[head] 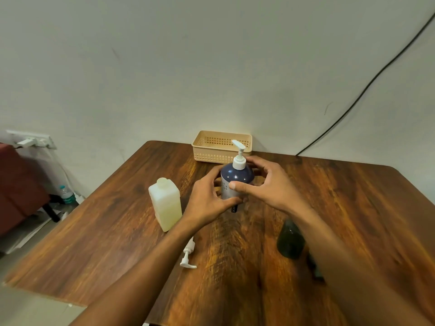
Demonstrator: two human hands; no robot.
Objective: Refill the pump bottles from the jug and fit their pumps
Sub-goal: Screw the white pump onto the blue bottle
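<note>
left hand [209, 198] wrapped round blue bottle [237, 176] | right hand [266, 184] cupped it too, thumb on front | jug [166, 203] sat just left of left hand

Soft, dimmish indoor light from above leaves the wall [211, 55] grey, puts small bright specks on the shoulder of the blue pump bottle [236, 176] and a dull sheen on the wooden table [353, 196] toward 3 o'clock; shadows are faint. The wide lens bows the table edges and the cable [353, 100] at 2 o'clock, and blur softens the dark green bottle [290, 241] at 5 o'clock.
</note>
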